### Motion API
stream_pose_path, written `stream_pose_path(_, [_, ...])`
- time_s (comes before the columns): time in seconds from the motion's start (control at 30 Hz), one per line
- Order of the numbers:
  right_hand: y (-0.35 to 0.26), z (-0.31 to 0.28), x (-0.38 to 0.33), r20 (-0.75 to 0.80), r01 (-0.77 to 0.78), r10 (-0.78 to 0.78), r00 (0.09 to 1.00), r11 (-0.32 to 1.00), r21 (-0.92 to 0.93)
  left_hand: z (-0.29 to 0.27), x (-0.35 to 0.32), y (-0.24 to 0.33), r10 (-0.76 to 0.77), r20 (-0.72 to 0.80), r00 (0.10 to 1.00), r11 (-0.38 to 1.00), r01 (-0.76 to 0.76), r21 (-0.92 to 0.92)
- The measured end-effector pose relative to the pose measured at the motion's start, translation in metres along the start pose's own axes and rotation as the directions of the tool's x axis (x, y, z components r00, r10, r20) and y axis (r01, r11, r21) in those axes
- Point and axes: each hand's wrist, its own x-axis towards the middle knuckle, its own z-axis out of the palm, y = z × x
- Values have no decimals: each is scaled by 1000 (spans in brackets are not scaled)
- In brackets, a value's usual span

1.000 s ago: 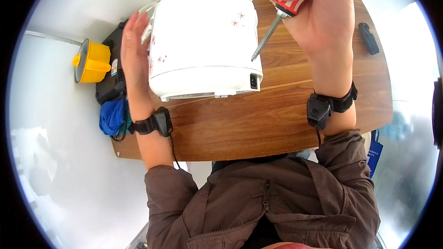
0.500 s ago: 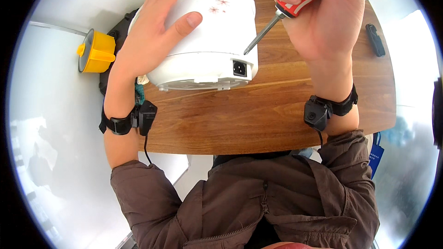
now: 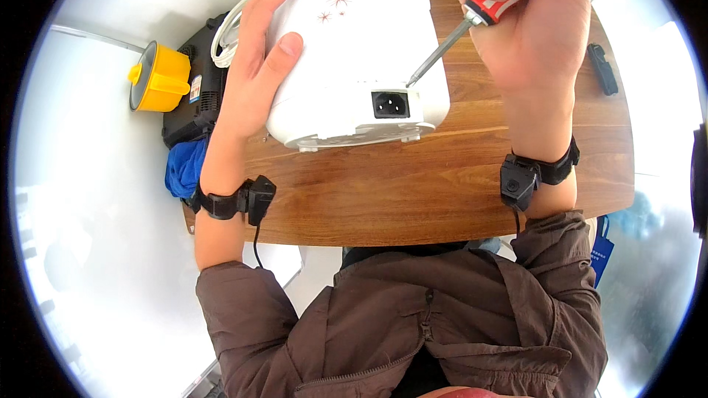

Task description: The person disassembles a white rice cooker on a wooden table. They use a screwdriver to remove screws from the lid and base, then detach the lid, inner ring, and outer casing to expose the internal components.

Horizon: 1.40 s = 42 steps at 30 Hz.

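A rounded white appliance with red star-shaped flowers (image 3: 354, 51) is standing in the upper centre of the frame, on a brown wood-grain counter (image 3: 369, 199). Its black three-pin power socket (image 3: 391, 105) is facing the lower edge of the frame. The left hand (image 3: 258, 66) is lying against the appliance's left side with fingers extended and thumb spread apart, pressing flat rather than gripping. At upper right, the right hand (image 3: 523, 44) is grasping a screwdriver with a red-and-white handle and metal shaft (image 3: 478, 19), its fingers curling around the handle. The shaft is slanting down to the left, and its tip is ending at the socket's upper right corner; whether it is touching, one cannot tell.

Each wrist is wearing a black strap with a boxy device. At upper left, a yellow pot with a handle (image 3: 166, 77) is sitting beside a black boxy case (image 3: 198, 114), with a bright blue cloth (image 3: 186, 168) lying below. A small dark oblong object (image 3: 602, 70) is resting near the counter's right edge.
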Motion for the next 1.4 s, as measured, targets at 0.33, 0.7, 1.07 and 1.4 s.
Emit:
stream_pose_path(0.33, [-9, 21, -8, -46, 20, -22, 999, 998, -60, 4, -2, 5, 163, -64, 985, 969, -147, 200])
stream_pose_path(0.7, [-3, 21, -15, 40, 160, -155, 987, 940, -300, -7, 8, 30, 323, 181, 929, 937, -341, 80])
stream_pose_path(1.07, [-11, 23, -32, 249, 371, -299, 921, 866, -335, -2, 11, 50, 320, 296, 900, 870, -403, 284])
stream_pose_path(1.4, [-10, 23, -30, 277, 408, -322, 905, 840, -356, -2, 13, 49, 330, 305, 893, 856, -420, 302])
